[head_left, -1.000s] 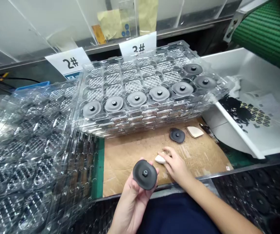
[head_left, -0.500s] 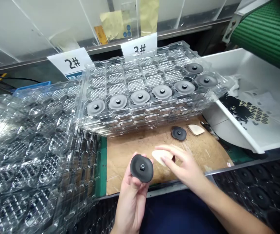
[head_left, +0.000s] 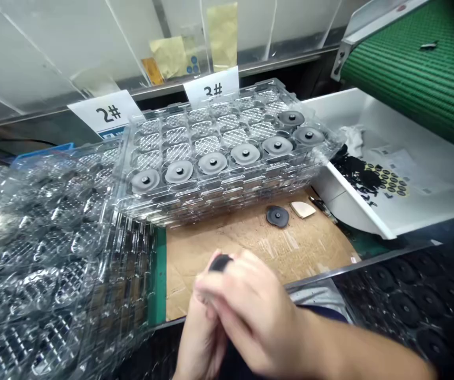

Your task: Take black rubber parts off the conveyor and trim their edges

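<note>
In the head view my left hand (head_left: 203, 335) is closed around a black rubbery oval disc (head_left: 219, 262), of which only a dark edge shows. My right hand (head_left: 254, 309), blurred by motion, is curled over the disc against the left hand. The cream wedge-shaped pad seen in the right hand half a second ago is now hidden by the fingers. Beyond the hands, a second black disc (head_left: 277, 216) with a central stud lies on the brown board (head_left: 199, 243). Beside it rests another cream pad (head_left: 302, 209).
A stack of clear plastic trays (head_left: 219, 134) holds several dark discs along its front and right. More clear trays (head_left: 52, 237) stand at left. A white bin (head_left: 428, 195) with black scraps sits at right, below a green conveyor belt (head_left: 416, 68).
My right hand has moved left and down onto the disc in my left hand, covering most of it. The view has shifted, so the trays and bin appear further left.
</note>
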{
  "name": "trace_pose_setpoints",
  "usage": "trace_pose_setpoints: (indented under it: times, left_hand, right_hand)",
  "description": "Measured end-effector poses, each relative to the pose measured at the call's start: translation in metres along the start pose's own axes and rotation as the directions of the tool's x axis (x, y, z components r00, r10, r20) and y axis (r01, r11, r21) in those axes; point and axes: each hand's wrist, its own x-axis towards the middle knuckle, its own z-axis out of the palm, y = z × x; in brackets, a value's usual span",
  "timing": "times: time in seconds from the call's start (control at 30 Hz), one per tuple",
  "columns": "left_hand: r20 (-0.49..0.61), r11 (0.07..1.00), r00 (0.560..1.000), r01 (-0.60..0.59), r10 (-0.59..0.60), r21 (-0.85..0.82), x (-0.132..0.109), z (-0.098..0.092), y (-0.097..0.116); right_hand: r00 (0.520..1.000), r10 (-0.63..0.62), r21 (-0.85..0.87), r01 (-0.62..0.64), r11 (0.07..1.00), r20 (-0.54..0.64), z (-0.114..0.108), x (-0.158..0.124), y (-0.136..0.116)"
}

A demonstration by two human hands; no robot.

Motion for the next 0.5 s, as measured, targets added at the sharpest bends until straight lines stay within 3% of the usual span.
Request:
trace_pose_setpoints:
  times: [0.1,0.2,0.27,0.37,0.43,0.5]
  left_hand:
    - [0.039,1.0,0.999,0.0,0.001,-0.011,-0.001,0.002,0.001]
    - [0.092,1.0,0.996,0.019,-0.021,0.017,0.0,0.01,-0.002]
    - [0.091,0.999,0.995,0.035,-0.038,0.028,-0.002,0.015,-0.003]
    - [0.058,0.999,0.998,0.031,-0.032,0.016,-0.007,0.019,0.001]
    - [0.055,1.0,0.998,0.022,-0.023,0.017,-0.009,0.02,0.002]
    - [0.052,1.0,0.999,0.009,-0.01,0.025,-0.008,0.021,0.002]
  right_hand:
    - [0.996,0.032,0.093,-0.04,0.995,0.081,-0.005,-0.006,-0.004]
    - [0.996,0.086,0.0,-0.086,0.996,-0.007,-0.01,0.0,-0.005]
    - [0.997,0.041,-0.037,-0.043,0.998,-0.067,-0.014,0.002,-0.005]
    - [0.999,0.003,0.061,-0.006,0.998,0.047,-0.025,-0.012,-0.003]
    - [0.989,0.069,0.085,-0.081,0.993,0.133,-0.035,-0.026,0.001]
    - [0.977,0.166,0.012,-0.169,0.986,0.136,-0.042,-0.036,0.003]
